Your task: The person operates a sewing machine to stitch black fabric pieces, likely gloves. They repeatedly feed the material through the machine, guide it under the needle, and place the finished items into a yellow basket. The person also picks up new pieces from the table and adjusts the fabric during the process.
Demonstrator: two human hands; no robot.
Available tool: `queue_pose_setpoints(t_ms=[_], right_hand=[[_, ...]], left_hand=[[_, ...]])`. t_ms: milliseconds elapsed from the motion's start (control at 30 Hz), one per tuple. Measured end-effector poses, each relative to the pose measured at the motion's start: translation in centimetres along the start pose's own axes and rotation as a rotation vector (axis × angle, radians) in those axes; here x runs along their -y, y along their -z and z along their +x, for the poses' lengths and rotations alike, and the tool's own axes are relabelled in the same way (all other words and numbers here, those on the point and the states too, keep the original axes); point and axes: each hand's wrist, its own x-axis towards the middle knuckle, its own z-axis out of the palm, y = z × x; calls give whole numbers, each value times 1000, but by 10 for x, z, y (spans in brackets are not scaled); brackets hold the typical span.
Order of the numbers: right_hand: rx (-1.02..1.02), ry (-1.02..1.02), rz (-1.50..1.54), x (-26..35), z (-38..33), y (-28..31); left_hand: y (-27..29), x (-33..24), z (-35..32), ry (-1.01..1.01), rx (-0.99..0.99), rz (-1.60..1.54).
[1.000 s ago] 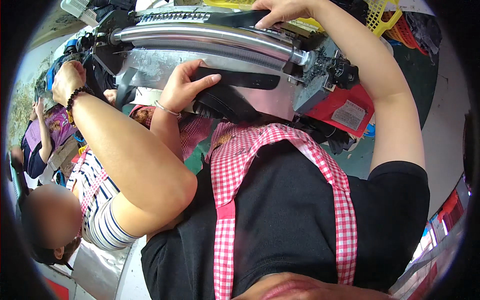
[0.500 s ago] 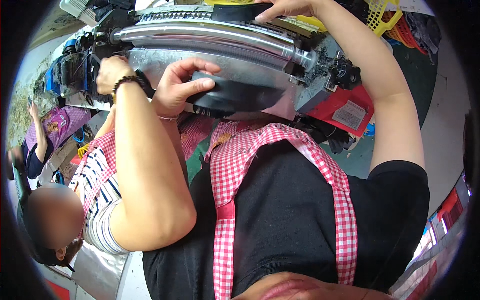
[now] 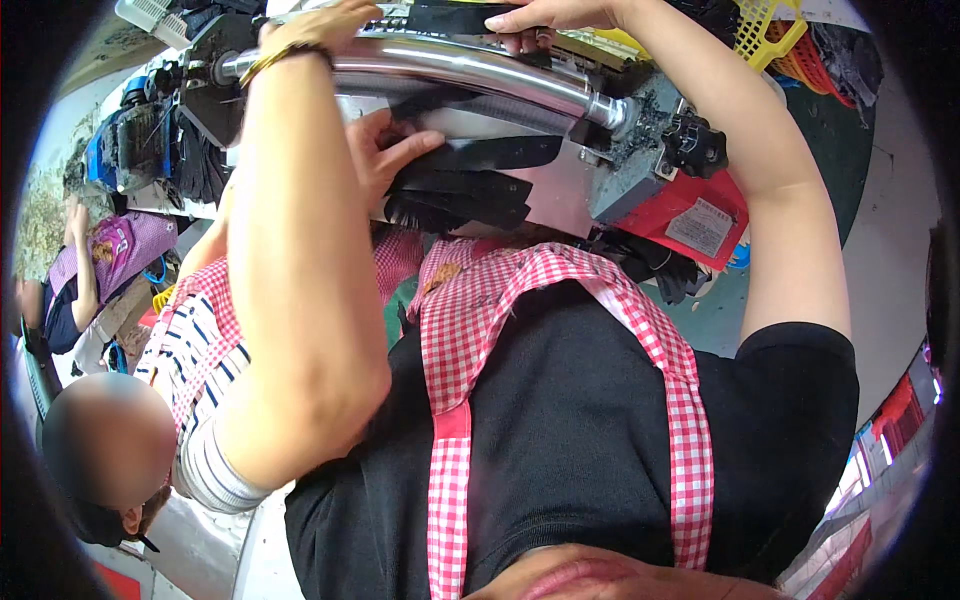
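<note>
At the far side of a machine with a shiny metal roller (image 3: 470, 68), my right hand (image 3: 560, 14) pinches the end of a flat black strip (image 3: 450, 19). My left hand (image 3: 385, 150) is on the near side, its thumb laid over a fanned bunch of black strips (image 3: 465, 195). One strip (image 3: 510, 153) sticks out to the right, apart from the bunch. Another dark strip (image 3: 430, 102) shows just below the roller. Part of my left forearm is hidden behind a co-worker's arm (image 3: 300, 250); that co-worker's hand (image 3: 325, 25) reaches over the roller's left part.
A black knob (image 3: 697, 146) and a red panel (image 3: 685, 215) are at the machine's right end. Yellow and orange baskets (image 3: 765, 35) stand at the far right. The co-worker leans in close on my left. Another person (image 3: 80, 270) is farther left.
The co-worker's hand has moved from the left end up over the roller. The black pieces at my left hand have spread into separate strips. My right hand has shifted slightly left.
</note>
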Motion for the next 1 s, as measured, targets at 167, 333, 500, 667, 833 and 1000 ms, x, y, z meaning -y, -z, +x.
queue_pose_setpoints(t_ms=[167,333,500,667,833,1000], right_hand=[[49,43,-179,-1,-7,9],[32,-5,104,-14,-7,10],[28,-40,-117,12,-13,5],[-10,-43,-74,3,-14,15],[-29,5,184,7,-17,9],[-37,42,113,12,-18,6]], left_hand=[[7,10,1,-121,30,-33],[6,-18,15,153,33,26],[13,-8,-14,104,164,-327],[13,0,-10,75,185,-203],[12,-22,-26,-15,222,-411],[11,-3,-21,-26,189,-144]])
